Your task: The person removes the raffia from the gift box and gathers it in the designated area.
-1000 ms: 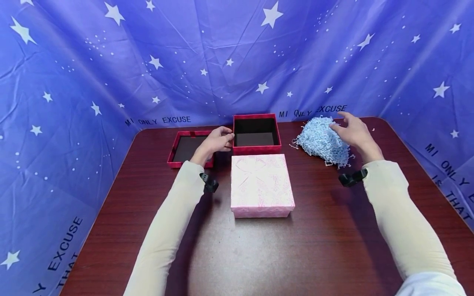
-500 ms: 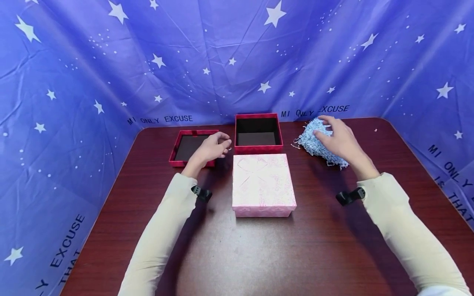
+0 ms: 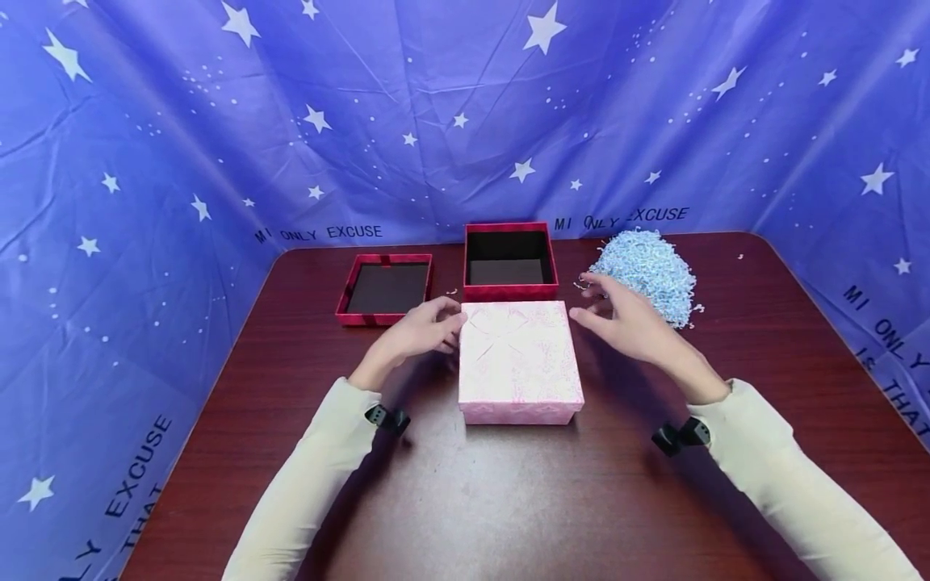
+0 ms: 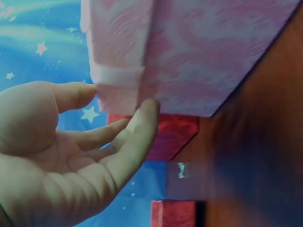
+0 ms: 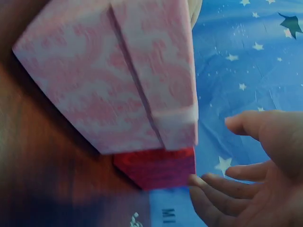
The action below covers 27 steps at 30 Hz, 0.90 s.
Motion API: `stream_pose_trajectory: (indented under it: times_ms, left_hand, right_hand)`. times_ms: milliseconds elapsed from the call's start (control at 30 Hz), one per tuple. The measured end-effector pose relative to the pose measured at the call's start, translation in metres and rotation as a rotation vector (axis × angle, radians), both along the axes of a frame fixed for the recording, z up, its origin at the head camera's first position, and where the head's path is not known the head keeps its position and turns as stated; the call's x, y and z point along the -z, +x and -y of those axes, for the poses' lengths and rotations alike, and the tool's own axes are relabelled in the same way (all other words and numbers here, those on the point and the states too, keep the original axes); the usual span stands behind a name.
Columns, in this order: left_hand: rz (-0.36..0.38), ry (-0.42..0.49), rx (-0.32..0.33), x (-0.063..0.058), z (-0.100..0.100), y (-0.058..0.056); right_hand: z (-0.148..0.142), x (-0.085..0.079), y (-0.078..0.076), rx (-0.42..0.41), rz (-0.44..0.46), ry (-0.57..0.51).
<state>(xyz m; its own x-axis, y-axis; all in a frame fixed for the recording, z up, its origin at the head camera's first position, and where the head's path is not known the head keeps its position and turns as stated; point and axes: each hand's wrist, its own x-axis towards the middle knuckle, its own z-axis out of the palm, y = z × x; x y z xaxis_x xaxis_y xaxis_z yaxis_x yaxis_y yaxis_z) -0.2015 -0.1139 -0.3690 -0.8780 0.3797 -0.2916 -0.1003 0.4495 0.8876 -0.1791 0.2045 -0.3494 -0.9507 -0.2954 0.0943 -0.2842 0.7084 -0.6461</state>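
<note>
A pink patterned gift box (image 3: pixel 519 363) with its lid on and a ribbon bow sits in the middle of the table. Beside its far left corner is my left hand (image 3: pixel 421 329), fingers loosely bent; in the left wrist view its thumb tip comes up to the lid's ribbon, and I cannot tell whether it touches. My right hand (image 3: pixel 623 319) hovers just off the box's right side. Seen from the right wrist, its fingers (image 5: pixel 222 189) are spread and hold nothing, with a gap to the pink box (image 5: pixel 94 75).
Behind the pink box stands an open red box (image 3: pixel 511 290) with a dark inside. A red lid (image 3: pixel 383 318) lies upturned to its left. Blue shredded paper (image 3: pixel 647 270) is heaped at the back right. A starry blue cloth (image 3: pixel 436 97) walls off the table (image 3: pixel 472 516).
My right hand has come away from the shredded paper toward the pink box's right side. My left hand has drawn back from the red box to the pink box's left side.
</note>
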Motion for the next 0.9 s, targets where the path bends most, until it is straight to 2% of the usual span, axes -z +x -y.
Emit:
stream_pose_trajectory:
  times_ms: [267, 367, 467, 567, 633, 900]
  left_hand:
    - [0.143, 0.134, 0.014, 0.008, 0.004, 0.016]
    - [0.188, 0.168, 0.029, 0.01, 0.006, 0.018]
    - [0.209, 0.194, 0.039, 0.013, 0.007, 0.019]
    - [0.214, 0.208, 0.041, 0.014, 0.007, 0.019]
    - [0.214, 0.21, 0.038, 0.014, 0.007, 0.02]
    - [0.2, 0.219, 0.04, 0.011, 0.005, 0.019]
  right_hand:
    - [0.008, 0.012, 0.019, -0.105, 0.139, 0.023]
    - [0.009, 0.015, 0.022, -0.133, 0.264, -0.09]
    - [0.009, 0.019, 0.022, -0.143, 0.433, -0.243]
    - [0.01, 0.022, 0.022, -0.149, 0.531, -0.329]
    - [0.01, 0.022, 0.022, -0.151, 0.554, -0.349]
    - [0.011, 0.019, 0.022, -0.153, 0.538, -0.344]
